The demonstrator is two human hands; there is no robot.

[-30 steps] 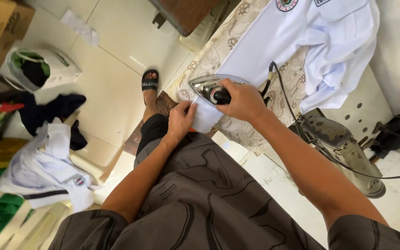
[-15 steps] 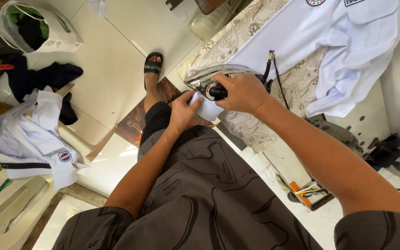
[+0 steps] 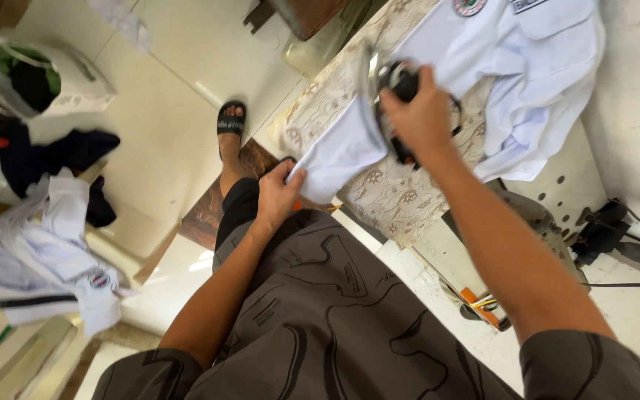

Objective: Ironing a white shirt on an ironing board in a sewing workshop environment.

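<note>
A white shirt (image 3: pixel 527 67) with a round badge lies spread on an ironing board covered in beige patterned cloth (image 3: pixel 394 196). My right hand (image 3: pixel 420 118) grips the black handle of a clothes iron (image 3: pixel 383 78), which is tipped up over one sleeve (image 3: pixel 342 152). My left hand (image 3: pixel 279 194) pinches the end of that sleeve at the board's near edge and holds it taut.
A pile of white clothes (image 3: pixel 35 255) lies at the left, with dark garments (image 3: pixel 61 159) and a white bag (image 3: pixel 38 74) behind it on the tiled floor. My sandalled foot (image 3: pixel 230 122) stands by the board. Plugs and cables (image 3: pixel 616 230) sit at the right.
The iron has moved further up the sleeve and tipped onto its edge. My left hand has stayed on the sleeve end. The view has swung closer to the board.
</note>
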